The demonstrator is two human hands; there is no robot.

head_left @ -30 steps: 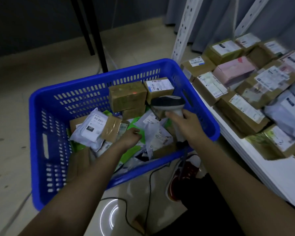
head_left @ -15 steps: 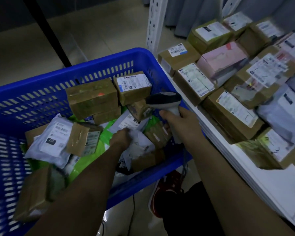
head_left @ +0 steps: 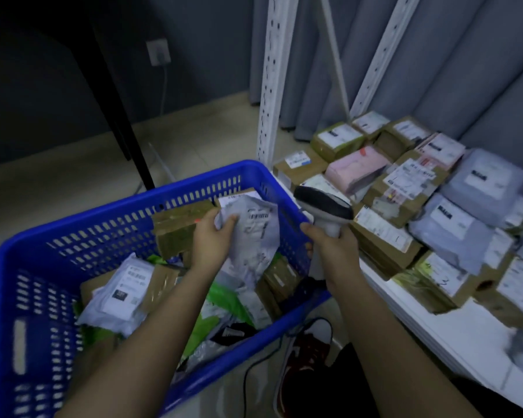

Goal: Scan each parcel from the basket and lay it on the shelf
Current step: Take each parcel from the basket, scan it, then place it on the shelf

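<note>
My left hand grips a crumpled grey poly-bag parcel by its upper left corner and holds it up above the blue basket, label facing me. My right hand holds a white and black barcode scanner by its handle, just right of the parcel, over the basket's right rim. The basket holds several more parcels: brown boxes, grey bags and green bags. The white shelf to the right carries several scanned boxes and bags.
A white perforated shelf upright rises behind the basket's far corner. A black table leg stands at the back left. The scanner's black cable runs over the floor by my red shoe. Grey curtains hang behind the shelf.
My left hand took the grey bag from the pile and lifted it up in front of the scanner. My head tilted up, so the wall and shelf uprights came into view.
</note>
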